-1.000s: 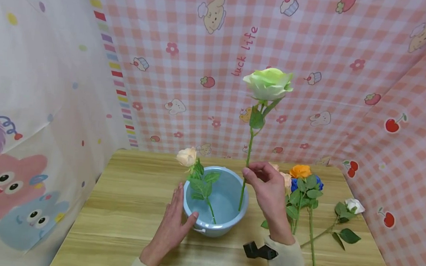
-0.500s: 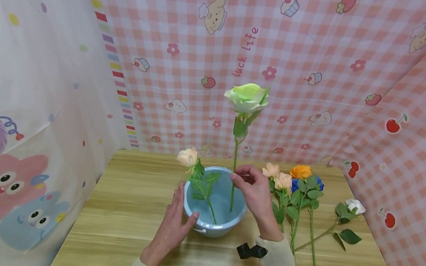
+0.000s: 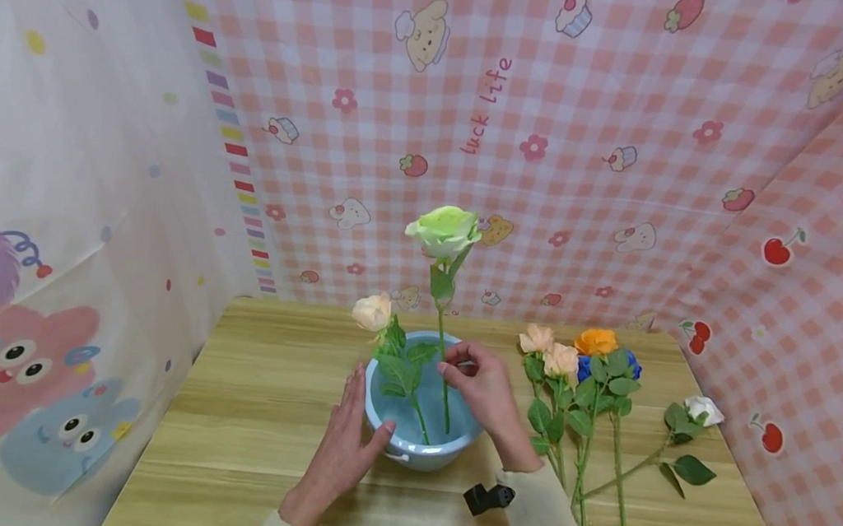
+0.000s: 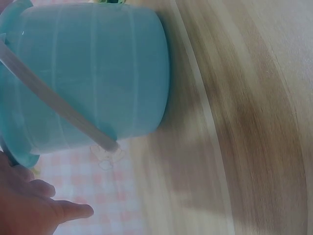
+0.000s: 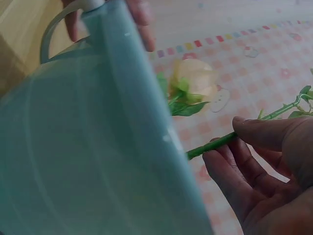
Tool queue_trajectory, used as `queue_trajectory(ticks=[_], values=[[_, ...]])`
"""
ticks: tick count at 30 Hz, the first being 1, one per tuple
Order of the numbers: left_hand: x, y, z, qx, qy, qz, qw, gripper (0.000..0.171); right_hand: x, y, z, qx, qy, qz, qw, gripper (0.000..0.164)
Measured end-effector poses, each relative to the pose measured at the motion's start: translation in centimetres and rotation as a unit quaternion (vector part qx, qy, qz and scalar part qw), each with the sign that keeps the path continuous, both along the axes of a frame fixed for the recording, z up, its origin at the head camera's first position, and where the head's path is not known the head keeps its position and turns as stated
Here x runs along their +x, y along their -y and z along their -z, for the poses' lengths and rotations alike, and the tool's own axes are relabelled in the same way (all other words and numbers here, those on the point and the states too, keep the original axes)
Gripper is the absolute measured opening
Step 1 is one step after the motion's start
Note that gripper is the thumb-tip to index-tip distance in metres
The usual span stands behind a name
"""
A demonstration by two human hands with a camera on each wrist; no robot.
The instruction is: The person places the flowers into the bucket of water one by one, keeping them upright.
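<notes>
My right hand (image 3: 482, 387) pinches the green stem of a pale green-white rose (image 3: 444, 233) between thumb and fingers. The lower stem reaches down inside a light blue bucket (image 3: 421, 459). On the bucket's left side rests my left hand (image 3: 343, 447), its fingers fairly straight along the rim and wall. A cream rose (image 3: 372, 312) leans to the left in the bucket, its leaves over the rim. The right wrist view shows the pinched stem (image 5: 215, 145) close to the bucket's rim. In the left wrist view the bucket (image 4: 93, 73) has its pale handle (image 4: 58, 104) hanging along the side.
Right of the bucket lie several loose flowers: peach roses (image 3: 561, 360), an orange rose (image 3: 597, 341), a blue one (image 3: 633, 365) partly under leaves, and a white rose (image 3: 703, 411). A wooden table (image 3: 246, 414) bears everything. Checked cloth (image 3: 592, 78) hangs behind and at the right.
My right hand has moved left and slightly down with the green-white rose, bringing its stem further over and into the bucket. The left hand and the cream rose stay in place.
</notes>
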State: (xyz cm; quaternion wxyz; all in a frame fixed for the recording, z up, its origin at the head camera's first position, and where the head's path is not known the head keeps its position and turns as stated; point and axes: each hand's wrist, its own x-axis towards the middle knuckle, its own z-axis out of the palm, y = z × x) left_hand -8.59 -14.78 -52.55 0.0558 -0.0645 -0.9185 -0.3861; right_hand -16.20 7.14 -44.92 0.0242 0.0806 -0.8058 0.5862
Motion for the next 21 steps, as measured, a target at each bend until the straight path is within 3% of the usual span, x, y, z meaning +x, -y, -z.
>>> queue_trajectory(ticks=[11, 21], values=[[0.0, 0.0, 0.0, 0.004, -0.008, 0.004, 1.0000, 0.090, -0.7, 0.7, 1.1, 0.037, 0.033, -0.051, 0.998, 0.009], [0.1, 0.0, 0.1, 0.007, -0.007, 0.001, 0.9999, 0.090, -1.2, 1.4, 1.6, 0.083, 0.043, -0.065, 0.993, 0.010]])
